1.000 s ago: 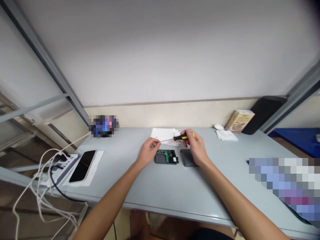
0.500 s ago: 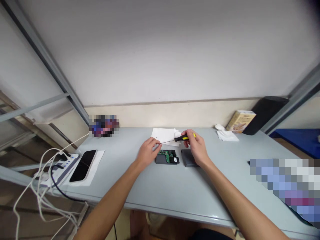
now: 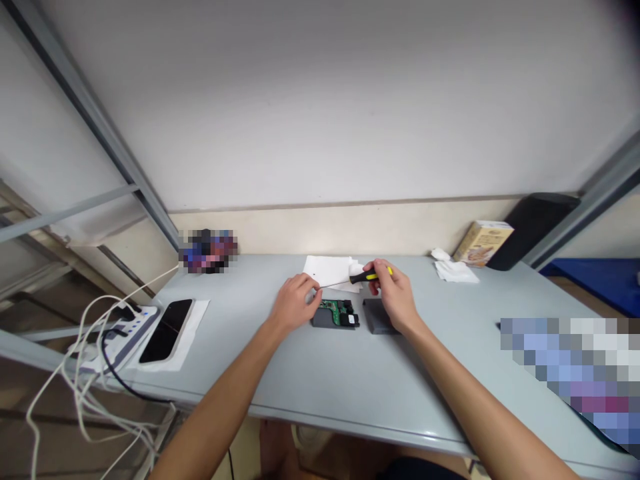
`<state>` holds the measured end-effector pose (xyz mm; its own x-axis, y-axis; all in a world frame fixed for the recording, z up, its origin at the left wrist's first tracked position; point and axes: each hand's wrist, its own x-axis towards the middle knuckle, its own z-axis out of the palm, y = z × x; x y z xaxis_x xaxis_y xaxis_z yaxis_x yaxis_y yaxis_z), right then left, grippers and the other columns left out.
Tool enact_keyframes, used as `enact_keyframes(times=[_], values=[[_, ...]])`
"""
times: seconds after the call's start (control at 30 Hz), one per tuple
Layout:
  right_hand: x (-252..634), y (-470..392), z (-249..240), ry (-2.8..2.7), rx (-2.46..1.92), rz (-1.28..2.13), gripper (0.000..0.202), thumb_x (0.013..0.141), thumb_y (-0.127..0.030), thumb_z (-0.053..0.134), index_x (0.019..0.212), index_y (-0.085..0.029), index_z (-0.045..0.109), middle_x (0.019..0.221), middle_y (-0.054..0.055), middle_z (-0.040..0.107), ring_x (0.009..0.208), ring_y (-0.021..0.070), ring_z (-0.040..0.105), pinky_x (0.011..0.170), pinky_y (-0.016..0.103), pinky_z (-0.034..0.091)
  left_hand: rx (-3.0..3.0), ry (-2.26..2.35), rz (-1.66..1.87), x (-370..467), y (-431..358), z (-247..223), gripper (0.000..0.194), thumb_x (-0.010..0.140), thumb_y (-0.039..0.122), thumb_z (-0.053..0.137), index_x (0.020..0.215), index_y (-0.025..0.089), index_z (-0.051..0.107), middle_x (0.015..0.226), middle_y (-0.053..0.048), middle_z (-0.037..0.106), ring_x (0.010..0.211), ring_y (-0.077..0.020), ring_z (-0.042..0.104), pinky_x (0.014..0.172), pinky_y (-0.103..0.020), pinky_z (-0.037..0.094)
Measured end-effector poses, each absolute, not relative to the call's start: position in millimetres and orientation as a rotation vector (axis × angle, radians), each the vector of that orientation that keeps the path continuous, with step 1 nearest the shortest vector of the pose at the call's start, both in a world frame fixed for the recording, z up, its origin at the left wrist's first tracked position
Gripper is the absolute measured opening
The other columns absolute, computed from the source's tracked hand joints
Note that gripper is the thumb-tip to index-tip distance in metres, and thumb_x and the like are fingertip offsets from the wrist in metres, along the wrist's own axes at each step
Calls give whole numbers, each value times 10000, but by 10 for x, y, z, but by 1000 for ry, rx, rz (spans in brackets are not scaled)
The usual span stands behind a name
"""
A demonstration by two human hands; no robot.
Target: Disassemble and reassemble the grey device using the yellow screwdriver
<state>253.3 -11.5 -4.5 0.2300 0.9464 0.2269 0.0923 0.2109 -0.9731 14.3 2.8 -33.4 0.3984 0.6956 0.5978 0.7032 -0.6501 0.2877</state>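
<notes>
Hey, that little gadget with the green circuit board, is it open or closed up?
Open: the green circuit board lies exposed on the desk, its components in plain sight with no cover over them.

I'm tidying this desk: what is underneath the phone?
A white sheet lies under the phone, showing along its right side and near end. What the phone covers, or anything beneath the sheet, cannot be seen.
</notes>
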Motion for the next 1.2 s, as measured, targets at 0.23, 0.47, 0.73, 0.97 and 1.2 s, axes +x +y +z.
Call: enact_keyframes(times=[0.23,0.47,0.73,0.97,1.2], values=[[2536,-117,-46,-1195,-1208,816,483,938,-680,543,858,-225,682,580,-34,506,559,154,455,564,288,354,-2638,-1295,-1040,141,11,-296,116,973,181,565,977,224,673,966,-58,703,901,-213,654,809,-367,472],[2536,-119,-50,-1208,-1225,818,477,949,-672,529,870,-225,677,562,-40,484,560,156,446,574,290,350,-2647,-1283,-1019,141,6,-285,142,973,171,563,996,224,693,970,-65,701,896,-214,651,817,-370,464],[2534,-119,-51,-1207,-1224,807,480,941,-680,532,858,-225,664,557,-43,472,554,156,439,575,285,345,-2689,-1223,-998,121,19,-309,116,990,200,582,992,211,698,963,-60,698,888,-206,654,822,-361,468],[2542,-120,-40,-1196,-1208,817,447,949,-648,538,842,-233,665,555,-41,470,564,158,435,576,281,341,-2726,-1263,-1112,128,44,-343,131,988,198,597,1003,224,724,968,-59,706,895,-206,672,831,-363,485],[2524,-128,3,-1150,-1192,846,467,912,-671,567,806,-226,659,543,-40,465,550,152,437,556,278,345,-2795,-1356,-1256,159,40,-377,115,968,200,628,975,227,740,967,-48,718,887,-190,678,860,-347,507]])
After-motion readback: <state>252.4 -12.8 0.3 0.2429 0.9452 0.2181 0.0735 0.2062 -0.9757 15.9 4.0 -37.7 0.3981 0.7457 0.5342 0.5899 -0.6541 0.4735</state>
